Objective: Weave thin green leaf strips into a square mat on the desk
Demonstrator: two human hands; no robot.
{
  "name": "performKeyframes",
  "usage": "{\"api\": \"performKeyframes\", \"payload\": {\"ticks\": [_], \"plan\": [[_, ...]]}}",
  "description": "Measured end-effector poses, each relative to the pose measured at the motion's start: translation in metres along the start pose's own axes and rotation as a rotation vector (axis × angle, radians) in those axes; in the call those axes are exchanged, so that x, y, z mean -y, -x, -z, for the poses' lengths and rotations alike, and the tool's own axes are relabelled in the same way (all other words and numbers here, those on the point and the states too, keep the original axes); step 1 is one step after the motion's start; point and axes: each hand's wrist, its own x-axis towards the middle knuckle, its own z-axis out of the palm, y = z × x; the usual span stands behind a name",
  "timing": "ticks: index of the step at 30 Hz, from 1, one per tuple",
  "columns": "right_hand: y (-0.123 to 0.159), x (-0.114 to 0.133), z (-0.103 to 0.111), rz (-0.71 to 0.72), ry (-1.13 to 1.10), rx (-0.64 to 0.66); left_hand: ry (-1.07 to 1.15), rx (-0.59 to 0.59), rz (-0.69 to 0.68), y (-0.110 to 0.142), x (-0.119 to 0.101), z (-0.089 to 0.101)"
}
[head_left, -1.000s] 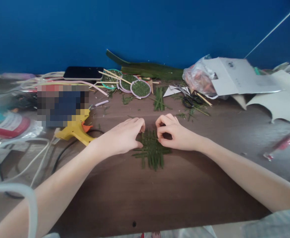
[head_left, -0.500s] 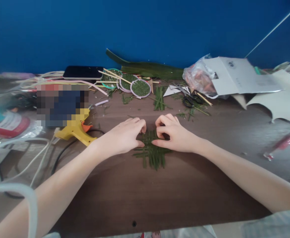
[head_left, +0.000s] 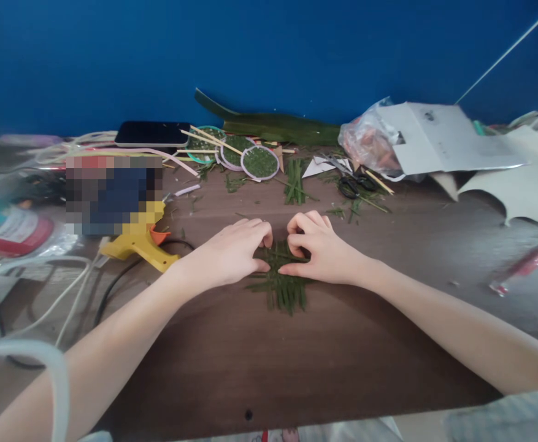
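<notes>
A small woven mat of green leaf strips (head_left: pixel 288 296) lies flat on the brown table, its strip ends sticking out at the bottom and left. My left hand (head_left: pixel 237 253) is curled over the mat's left side, thumb and fingertips on the strips. From the right, my right hand (head_left: pixel 327 250) bends its fingers over the other side, with the thumb laid across the weave. Both hands cover part of the mat, so exactly which strips they pinch is hidden. Behind them lies a separate bundle of cut leaf strips (head_left: pixel 293 182).
Black-handled scissors (head_left: pixel 348 186) and round green-filled hoops (head_left: pixel 260 162) lie farther back, near a long leaf (head_left: pixel 287 130) and a phone (head_left: pixel 153 133). A yellow glue gun (head_left: pixel 140 240) with its cord is on the left. White card (head_left: pixel 457 141) sits at the back right.
My right thumb has shifted slightly left over the weave. A strip now shows at a slant between my hands. The left hand is almost still.
</notes>
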Motion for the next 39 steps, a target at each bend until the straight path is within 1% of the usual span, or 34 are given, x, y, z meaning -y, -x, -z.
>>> {"api": "performKeyframes", "payload": {"ticks": [5,12,17,23,29,32,39], "plan": [[0.0,0.0,0.001,-0.011,-0.006,0.006,0.013,-0.002,-0.002,-0.001,-0.002,0.0],[-0.001,-0.001,-0.001,0.005,0.0,0.002,0.046,0.017,-0.03,0.001,0.001,0.002],[-0.001,-0.001,-0.001,0.0,0.0,-0.001,0.038,0.0,-0.029,0.001,0.0,0.0],[-0.001,-0.001,0.001,-0.001,-0.014,0.012,0.044,0.025,-0.027,0.001,0.0,0.002],[-0.001,0.002,0.003,-0.013,-0.048,0.007,0.054,0.033,0.023,0.002,-0.001,0.007],[-0.001,0.004,0.001,-0.044,-0.021,-0.008,0.047,0.06,0.022,0.002,-0.002,0.006],[-0.003,0.01,-0.003,-0.084,0.055,-0.047,0.033,0.04,0.012,0.001,0.0,0.002]]}}
